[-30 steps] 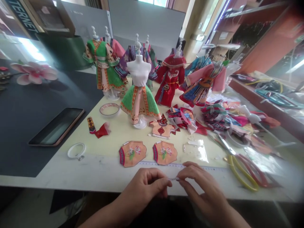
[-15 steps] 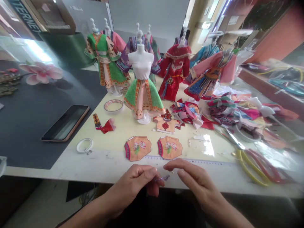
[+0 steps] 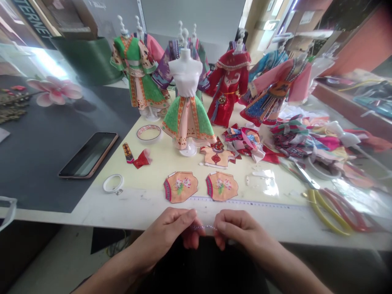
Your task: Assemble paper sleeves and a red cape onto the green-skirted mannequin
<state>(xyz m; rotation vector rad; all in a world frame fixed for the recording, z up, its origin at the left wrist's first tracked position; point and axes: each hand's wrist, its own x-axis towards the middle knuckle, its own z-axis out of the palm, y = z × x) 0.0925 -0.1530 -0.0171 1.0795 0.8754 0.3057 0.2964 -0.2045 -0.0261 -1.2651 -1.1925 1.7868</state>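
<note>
At the table's near edge my left hand and my right hand each pinch one end of a short thin beaded strand, stretched level between them. Just beyond the hands lie two orange flowered sleeve pieces and a small orange bodice piece. Behind those stands a white mannequin wearing a green and peach skirt.
Several dressed doll mannequins stand at the back. Fabric scraps pile up on the right, with yellow and red scissors near them. Tape rolls, a phone on a dark mat and a ruler strip lie to the left and front.
My right hand let go of the strand half a second ago, then pinched its free end again. Both hands drew slightly nearer to me, and the view tilted down a little.
</note>
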